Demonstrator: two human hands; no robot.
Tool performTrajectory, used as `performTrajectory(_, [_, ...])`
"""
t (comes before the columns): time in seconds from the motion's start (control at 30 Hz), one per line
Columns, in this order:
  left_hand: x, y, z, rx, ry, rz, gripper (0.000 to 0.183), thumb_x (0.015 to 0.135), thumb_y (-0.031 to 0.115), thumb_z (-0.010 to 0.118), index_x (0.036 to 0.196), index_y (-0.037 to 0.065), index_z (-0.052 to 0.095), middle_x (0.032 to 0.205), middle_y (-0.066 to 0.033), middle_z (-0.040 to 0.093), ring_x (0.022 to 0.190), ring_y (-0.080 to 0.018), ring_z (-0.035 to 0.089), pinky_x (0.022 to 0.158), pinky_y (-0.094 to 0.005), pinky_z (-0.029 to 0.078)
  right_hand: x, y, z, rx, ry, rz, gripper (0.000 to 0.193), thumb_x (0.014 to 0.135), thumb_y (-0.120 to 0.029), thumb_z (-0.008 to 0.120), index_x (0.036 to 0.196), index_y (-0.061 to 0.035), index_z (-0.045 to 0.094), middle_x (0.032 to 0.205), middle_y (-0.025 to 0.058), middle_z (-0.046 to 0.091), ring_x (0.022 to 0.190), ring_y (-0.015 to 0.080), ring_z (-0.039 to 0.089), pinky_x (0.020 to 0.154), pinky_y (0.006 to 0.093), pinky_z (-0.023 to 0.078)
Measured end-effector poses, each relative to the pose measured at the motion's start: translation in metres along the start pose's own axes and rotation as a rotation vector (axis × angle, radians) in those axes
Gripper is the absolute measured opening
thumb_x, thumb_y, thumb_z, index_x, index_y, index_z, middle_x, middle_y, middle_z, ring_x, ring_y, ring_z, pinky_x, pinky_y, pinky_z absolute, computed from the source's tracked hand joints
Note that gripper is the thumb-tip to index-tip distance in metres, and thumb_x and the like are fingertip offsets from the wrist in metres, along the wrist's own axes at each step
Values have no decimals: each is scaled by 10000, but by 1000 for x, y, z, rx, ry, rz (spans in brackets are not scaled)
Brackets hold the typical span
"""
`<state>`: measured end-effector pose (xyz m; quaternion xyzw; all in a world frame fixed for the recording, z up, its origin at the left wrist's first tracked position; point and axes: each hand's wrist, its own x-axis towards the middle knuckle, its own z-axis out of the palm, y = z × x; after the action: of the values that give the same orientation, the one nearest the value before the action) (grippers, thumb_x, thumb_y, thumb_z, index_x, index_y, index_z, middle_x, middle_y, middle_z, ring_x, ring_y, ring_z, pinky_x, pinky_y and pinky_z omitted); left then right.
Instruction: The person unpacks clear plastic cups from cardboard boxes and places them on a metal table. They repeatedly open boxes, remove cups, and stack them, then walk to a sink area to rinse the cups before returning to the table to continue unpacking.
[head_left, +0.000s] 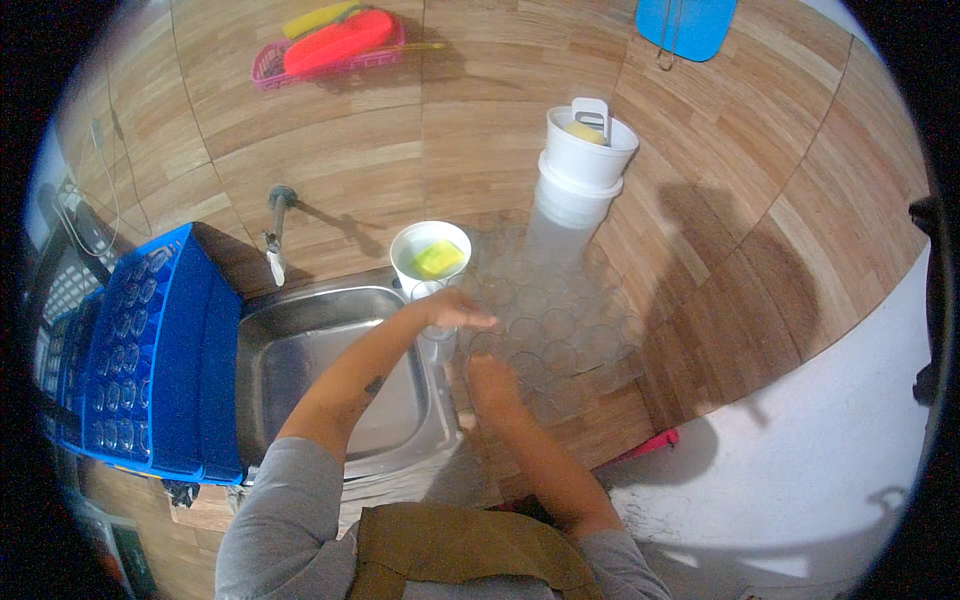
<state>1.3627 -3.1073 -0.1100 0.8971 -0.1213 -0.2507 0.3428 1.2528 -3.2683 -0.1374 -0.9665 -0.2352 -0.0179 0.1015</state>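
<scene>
Many clear drinking glasses point(575, 325) stand close together on the counter right of the sink. My left hand point(458, 308) reaches over their near left side, its fingers stretched out to the right. Just below it, my right hand point(492, 385) is closed at a clear glass point(488, 346) at the group's left edge; its fingertips are partly hidden. Other clear glassware point(436, 335) shows under my left wrist, at the sink's rim. Beyond my left hand is a white tub point(402, 275) with a yellow-green sponge point(438, 259) in it.
A steel sink point(300, 365) lies left, under a wall tap point(275, 240). Blue crates point(185, 400) with glasses stand beside it. Stacked white buckets point(585, 175) rise behind the glasses. A pink basket point(270, 72) and blue board point(688, 30) hang on the wall.
</scene>
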Motion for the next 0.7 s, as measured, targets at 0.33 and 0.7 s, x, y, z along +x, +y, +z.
performTrajectory(0.33, [-9,4,0,-268,-24,-118,961,747,821,527,1397,113,506,1508,-156,383,1407,-367,321,961,-574,480,1,-13,-13,-9,137,-41,146,847,-106,567,942,-35,651,941,157,692,668,308,700,575,435,572])
performTrajectory(0.7, [-26,34,-22,114,299,-13,797,790,740,569,1191,59,667,1291,-189,597,1232,-323,541,973,-408,479,51,-14,73,123,229,-395,180,849,-87,532,1014,-22,562,936,173,628,744,367,666,639,438,559])
